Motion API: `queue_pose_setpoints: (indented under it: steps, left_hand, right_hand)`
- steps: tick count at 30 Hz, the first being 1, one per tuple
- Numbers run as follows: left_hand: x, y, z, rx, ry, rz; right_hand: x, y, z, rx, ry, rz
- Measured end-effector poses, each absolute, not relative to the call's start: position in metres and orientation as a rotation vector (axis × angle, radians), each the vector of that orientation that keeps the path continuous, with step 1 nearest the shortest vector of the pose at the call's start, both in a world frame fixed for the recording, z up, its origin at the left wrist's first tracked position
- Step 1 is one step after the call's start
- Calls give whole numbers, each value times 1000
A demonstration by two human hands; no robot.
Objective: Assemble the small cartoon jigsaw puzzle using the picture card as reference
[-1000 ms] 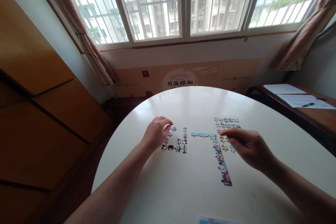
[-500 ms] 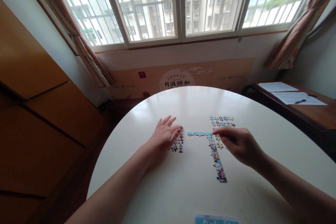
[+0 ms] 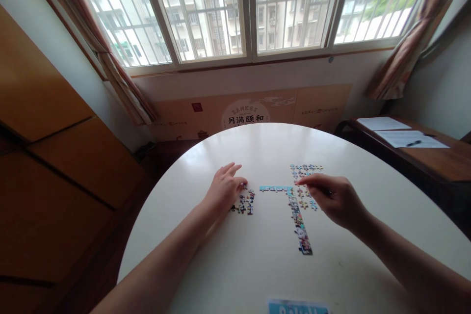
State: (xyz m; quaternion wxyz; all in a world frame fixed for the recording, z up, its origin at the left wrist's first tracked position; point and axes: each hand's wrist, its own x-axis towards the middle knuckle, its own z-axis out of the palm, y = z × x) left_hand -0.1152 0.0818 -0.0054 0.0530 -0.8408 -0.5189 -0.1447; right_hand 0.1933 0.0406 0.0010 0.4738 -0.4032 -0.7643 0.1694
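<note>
My left hand (image 3: pixel 225 187) is over the left group of loose jigsaw pieces (image 3: pixel 250 210), palm down. Its thumb and index finger close on a small dark jigsaw piece (image 3: pixel 244 186), while the other fingers stretch forward. To the right lies a joined jigsaw border (image 3: pixel 301 228): a light-blue strip along the top meets a multicoloured strip running toward me. My right hand (image 3: pixel 333 197) hovers by that corner, index finger stretched toward the pieces and the others curled. Beneath and beyond it, several loose jigsaw pieces (image 3: pixel 303 204) sit in rows, partly hidden by the hand.
Everything lies on a round white table (image 3: pixel 221 274). A light-blue printed item (image 3: pixel 298 306) shows at the near edge. On the right, a brown side desk (image 3: pixel 441 157) bears papers (image 3: pixel 412 139) and a pen. Behind the table are a wall and barred windows.
My left fingers have drawn in from a spread pose, and the top piece of the left group's right column has shifted left with them. My right index finger has lifted slightly off the border's corner.
</note>
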Motion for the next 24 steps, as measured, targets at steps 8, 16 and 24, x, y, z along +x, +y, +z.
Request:
queue_pose_setpoints:
  steps: [8, 16, 24]
  left_hand:
    - [-116, 82, 2, -2561, -1662, -365]
    - [-117, 82, 7, -2615, -1796, -341]
    - [-119, 83, 13, -2720, -1651, -612]
  right_hand:
    - [192, 40, 2, -984, -1877, 385]
    - [192, 40, 2, -987, -1890, 372]
    - [191, 40, 0, -976, -1895, 398]
